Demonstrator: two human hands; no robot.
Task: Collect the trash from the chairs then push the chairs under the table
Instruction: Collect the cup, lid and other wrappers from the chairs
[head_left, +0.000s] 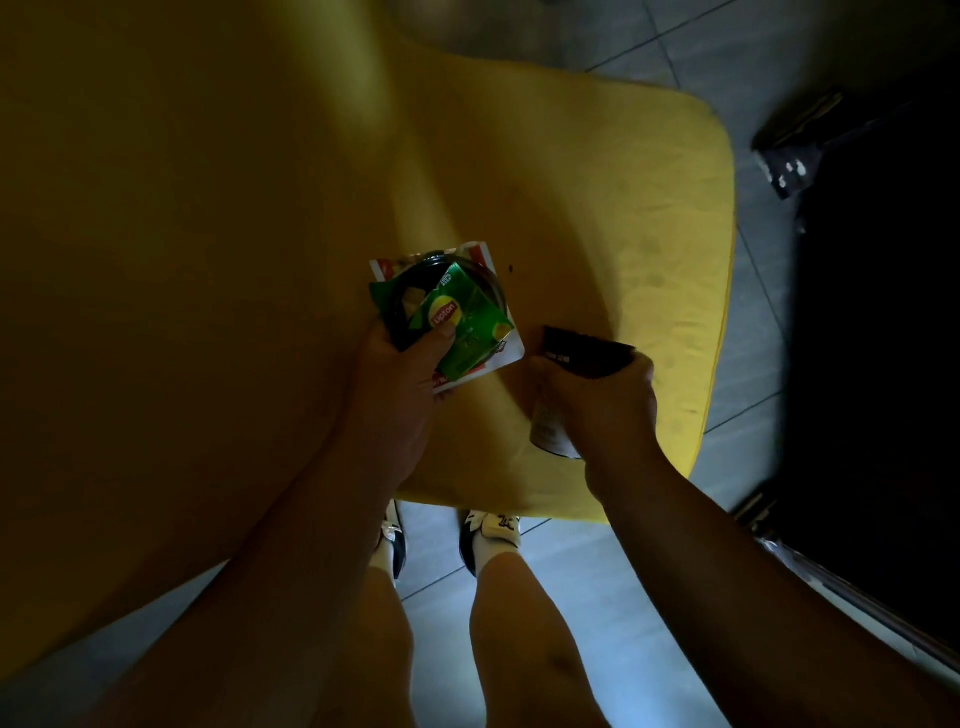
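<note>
While the light is dim and much of the scene lies in shadow, the yellow chair seat (597, 218) fills the upper and left part of the view, its rounded far right corner catching the most light. The left hand (400, 384) is above the middle of the seat and grasps a small bundle of trash: a green Lipton packet (462, 322) lies on top, with the thumb pressed on it, over a round dark lid (410, 301) and a white and red wrapper (498, 353) whose corners stick out at the far and right sides. Just to the right of this bundle, the right hand (602, 400) is curled round a dark can (576, 353), which is tilted, its far end pointing away to the left and its near end showing below the fingers close to the seat; whether the can touches the seat cannot be told. Both forearms reach in from the near edge. Below the near edge of the seat stand the person's two white shoes (491, 527) on a grey tiled floor (649, 597), with bare legs above them. To the right, well apart from the hands, is a large dark object (878, 338), too dim to identify.
</note>
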